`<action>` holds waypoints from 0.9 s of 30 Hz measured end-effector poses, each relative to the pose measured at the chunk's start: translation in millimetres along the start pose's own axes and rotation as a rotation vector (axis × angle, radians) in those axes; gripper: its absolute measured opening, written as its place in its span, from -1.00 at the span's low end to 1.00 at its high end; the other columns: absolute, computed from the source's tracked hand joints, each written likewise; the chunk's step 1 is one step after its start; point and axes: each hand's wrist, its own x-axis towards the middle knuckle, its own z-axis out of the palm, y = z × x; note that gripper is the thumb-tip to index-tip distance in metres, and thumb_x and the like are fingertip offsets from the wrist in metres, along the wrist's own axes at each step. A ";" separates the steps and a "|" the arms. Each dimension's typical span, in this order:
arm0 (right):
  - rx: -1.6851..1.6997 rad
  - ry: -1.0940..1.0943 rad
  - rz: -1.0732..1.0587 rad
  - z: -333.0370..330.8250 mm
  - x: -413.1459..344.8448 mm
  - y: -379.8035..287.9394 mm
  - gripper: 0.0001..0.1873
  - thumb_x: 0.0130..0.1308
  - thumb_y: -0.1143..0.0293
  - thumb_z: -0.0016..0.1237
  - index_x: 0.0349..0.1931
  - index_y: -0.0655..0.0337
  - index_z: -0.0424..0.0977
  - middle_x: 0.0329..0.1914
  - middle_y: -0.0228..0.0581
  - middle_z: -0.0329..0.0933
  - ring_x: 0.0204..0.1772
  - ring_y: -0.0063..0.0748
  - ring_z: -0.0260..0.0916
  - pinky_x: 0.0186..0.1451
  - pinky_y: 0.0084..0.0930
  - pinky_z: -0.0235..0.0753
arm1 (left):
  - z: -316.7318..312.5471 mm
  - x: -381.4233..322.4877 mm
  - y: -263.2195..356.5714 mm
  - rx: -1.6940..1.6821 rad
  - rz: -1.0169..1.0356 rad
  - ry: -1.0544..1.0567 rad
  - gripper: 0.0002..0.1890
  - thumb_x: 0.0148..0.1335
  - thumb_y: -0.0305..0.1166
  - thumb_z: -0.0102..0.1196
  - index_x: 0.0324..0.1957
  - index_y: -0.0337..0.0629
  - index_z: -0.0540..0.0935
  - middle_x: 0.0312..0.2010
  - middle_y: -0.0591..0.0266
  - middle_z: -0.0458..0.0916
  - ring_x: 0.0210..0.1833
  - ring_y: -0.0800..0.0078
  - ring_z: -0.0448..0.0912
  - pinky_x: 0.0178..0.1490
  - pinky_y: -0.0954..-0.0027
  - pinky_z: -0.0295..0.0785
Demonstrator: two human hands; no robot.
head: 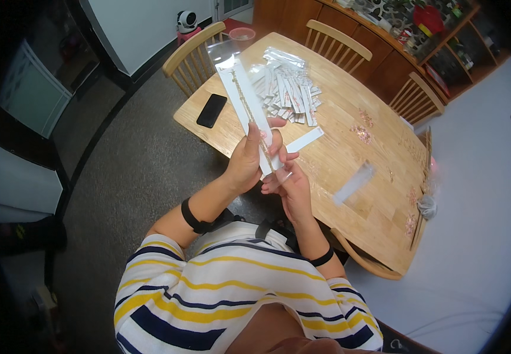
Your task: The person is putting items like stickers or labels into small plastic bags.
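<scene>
My left hand grips a long white card inside a clear plastic sleeve. A gold-coloured chain with a pink ornament lies lengthwise along the card. The sleeve's clear end extends past the card's far end. At the near end, my right hand pinches the clear plastic between thumb and fingers. Just beyond my hands, a blank white card rests on the wooden table. To the right lies a flat clear plastic sleeve.
A heap of packaged cards covers the table's far left part. Near the left edge is a black phone. Small pink pieces sit in clusters on the right. Wooden chairs surround the table; one chair back is close on my right.
</scene>
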 end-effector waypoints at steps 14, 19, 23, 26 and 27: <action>-0.120 0.118 -0.138 0.5 7.6 16.5 -0.62 0.28 0.35 -0.08 0.03 0.40 0.34 -0.04 -0.27 0.41 -0.10 -0.53 0.35 0.07 -0.52 0.32 | 2.0 -9.1 -6.0 0.156 0.002 0.146 -0.30 0.25 0.22 -0.55 -0.06 -0.31 0.27 -0.61 0.39 0.26 -0.42 0.46 0.48 0.33 0.21 0.08; 0.073 0.085 -0.159 1.0 6.6 24.1 -0.67 0.29 0.38 -0.11 -0.06 0.47 0.39 -0.06 -0.20 0.45 -0.05 -0.47 0.37 0.10 -0.51 0.31 | 1.9 -13.2 -3.6 0.123 -0.041 0.099 -0.24 0.26 0.23 -0.55 0.10 -0.35 0.20 -0.40 0.21 0.47 -0.13 0.30 0.54 0.03 0.32 0.38; 0.094 0.101 -0.141 -2.3 8.0 19.8 -0.76 0.27 0.43 -0.09 -0.17 0.44 0.47 -0.26 -0.30 0.50 -0.18 -0.58 0.37 -0.05 -0.65 0.30 | -25.9 -6.4 -2.6 0.251 0.018 0.326 -0.28 0.28 0.21 -0.56 0.17 -0.24 0.18 0.09 0.01 0.36 0.13 0.26 0.35 0.19 0.24 0.26; 0.054 0.138 -0.100 -7.4 9.2 17.7 -0.77 0.27 0.41 -0.09 -0.21 0.43 0.48 -0.31 -0.32 0.50 -0.22 -0.61 0.36 -0.07 -0.67 0.30 | -64.0 -6.5 10.2 0.899 0.582 0.530 -0.32 0.26 0.18 -0.33 0.15 -0.22 0.23 0.13 -0.01 0.27 0.21 0.21 0.22 0.25 0.15 0.10; 0.061 0.142 -0.101 -10.9 11.0 18.1 -0.77 0.27 0.41 -0.09 -0.21 0.43 0.48 -0.31 -0.32 0.50 -0.22 -0.61 0.36 -0.07 -0.67 0.30 | -60.5 -4.5 21.6 0.903 0.578 0.525 -0.32 0.26 0.18 -0.33 0.15 -0.22 0.23 0.13 -0.01 0.27 0.21 0.21 0.22 0.25 0.15 0.10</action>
